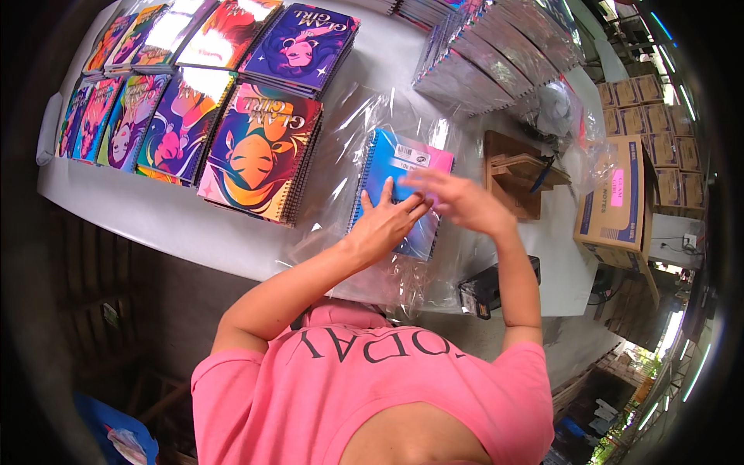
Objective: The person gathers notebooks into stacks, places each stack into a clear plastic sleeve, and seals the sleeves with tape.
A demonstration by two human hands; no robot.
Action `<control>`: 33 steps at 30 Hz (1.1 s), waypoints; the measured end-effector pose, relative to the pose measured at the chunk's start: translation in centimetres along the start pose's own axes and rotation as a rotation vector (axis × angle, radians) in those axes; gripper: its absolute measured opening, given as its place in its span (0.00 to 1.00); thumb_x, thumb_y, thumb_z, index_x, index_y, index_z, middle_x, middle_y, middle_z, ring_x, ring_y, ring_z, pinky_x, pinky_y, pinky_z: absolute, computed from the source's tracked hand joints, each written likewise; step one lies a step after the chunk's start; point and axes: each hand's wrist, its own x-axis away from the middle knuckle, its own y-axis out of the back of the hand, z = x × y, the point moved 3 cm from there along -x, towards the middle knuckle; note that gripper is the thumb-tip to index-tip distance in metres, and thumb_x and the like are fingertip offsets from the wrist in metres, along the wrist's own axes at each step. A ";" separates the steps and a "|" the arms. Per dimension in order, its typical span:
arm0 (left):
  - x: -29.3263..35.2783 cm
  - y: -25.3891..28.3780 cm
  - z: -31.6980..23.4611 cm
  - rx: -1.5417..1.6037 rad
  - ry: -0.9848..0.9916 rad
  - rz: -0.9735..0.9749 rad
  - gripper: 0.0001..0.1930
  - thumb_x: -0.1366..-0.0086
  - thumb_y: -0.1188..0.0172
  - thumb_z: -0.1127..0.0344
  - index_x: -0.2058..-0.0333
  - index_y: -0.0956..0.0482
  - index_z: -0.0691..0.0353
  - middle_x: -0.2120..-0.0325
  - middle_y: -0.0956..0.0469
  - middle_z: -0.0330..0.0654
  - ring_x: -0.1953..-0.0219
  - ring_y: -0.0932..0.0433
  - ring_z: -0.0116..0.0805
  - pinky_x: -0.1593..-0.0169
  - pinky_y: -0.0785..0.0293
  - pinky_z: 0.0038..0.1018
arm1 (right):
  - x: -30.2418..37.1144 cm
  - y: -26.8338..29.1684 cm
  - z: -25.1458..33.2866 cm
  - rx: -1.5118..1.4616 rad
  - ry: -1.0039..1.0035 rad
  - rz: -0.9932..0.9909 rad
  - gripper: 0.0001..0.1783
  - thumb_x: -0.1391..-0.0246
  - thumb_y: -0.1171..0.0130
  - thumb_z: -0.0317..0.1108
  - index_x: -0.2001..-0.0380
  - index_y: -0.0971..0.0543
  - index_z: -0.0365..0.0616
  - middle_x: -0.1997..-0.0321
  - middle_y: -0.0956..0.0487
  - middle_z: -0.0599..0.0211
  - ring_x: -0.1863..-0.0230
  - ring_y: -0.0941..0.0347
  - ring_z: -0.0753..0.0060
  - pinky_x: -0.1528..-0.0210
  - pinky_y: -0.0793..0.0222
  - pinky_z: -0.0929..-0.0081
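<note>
A blue-and-pink spiral-bound notebook, white rectangular label already on, lies on the white desk; clear plastic film spreads loose around it — no finished wrap evident. Left hand rests spread on it, grasping nothing; right hand blurs over it — grip unclear.

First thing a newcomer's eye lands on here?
Probably the brightly coloured spiral notebooks stacked in two rows on the left of the table. Next, in the centre, the blue-and-pink notebook amid clear plastic, with the left hand on it and the blurred right hand over its right side. The pink shirt fills much of the lower middle.
</note>
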 end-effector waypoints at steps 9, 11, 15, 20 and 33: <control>0.5 0.6 5.5 -0.102 0.149 -0.177 0.58 0.63 0.35 0.32 0.35 0.49 0.50 0.34 0.49 0.37 0.30 0.60 0.44 0.38 0.73 0.65 | 0.6 -3.1 -2.8 -0.370 -0.108 -0.335 0.09 0.66 0.33 0.16 0.78 0.20 0.39 0.64 0.30 0.68 0.69 0.26 0.77 0.68 0.28 0.78; -0.5 0.4 6.7 -0.069 0.076 -0.187 0.66 0.73 0.40 0.21 0.34 0.50 0.47 0.33 0.53 0.34 0.30 0.65 0.44 0.42 0.79 0.72 | 0.6 -3.1 -3.2 -0.489 -0.090 -0.373 0.09 0.66 0.33 0.16 0.77 0.18 0.40 0.63 0.30 0.68 0.70 0.26 0.78 0.68 0.27 0.79; -2.2 0.3 6.4 -0.072 -0.038 -0.171 0.66 0.76 0.40 0.20 0.35 0.47 0.44 0.33 0.52 0.35 0.30 0.65 0.48 0.43 0.78 0.73 | 0.6 -4.2 -3.7 -0.638 -0.155 -0.437 0.11 0.67 0.31 0.17 0.76 0.17 0.41 0.60 0.32 0.69 0.69 0.26 0.79 0.67 0.27 0.81; -3.0 -0.3 5.5 -0.080 -0.039 -0.176 0.67 0.78 0.43 0.18 0.36 0.45 0.46 0.32 0.53 0.36 0.30 0.65 0.46 0.45 0.79 0.74 | -0.1 -6.0 -4.0 -0.665 -0.165 -0.505 0.11 0.69 0.29 0.19 0.76 0.16 0.42 0.58 0.33 0.69 0.68 0.26 0.78 0.66 0.26 0.79; -2.8 -1.2 8.7 0.543 -0.036 -0.625 0.41 0.60 0.31 0.38 0.45 0.29 0.41 0.33 0.56 0.48 0.31 0.72 0.56 0.38 0.74 0.64 | -2.3 -5.1 -0.4 -0.190 -0.144 -0.430 0.64 0.76 0.31 0.15 0.35 0.47 0.74 0.28 0.70 0.55 0.42 0.33 0.49 0.50 0.25 0.62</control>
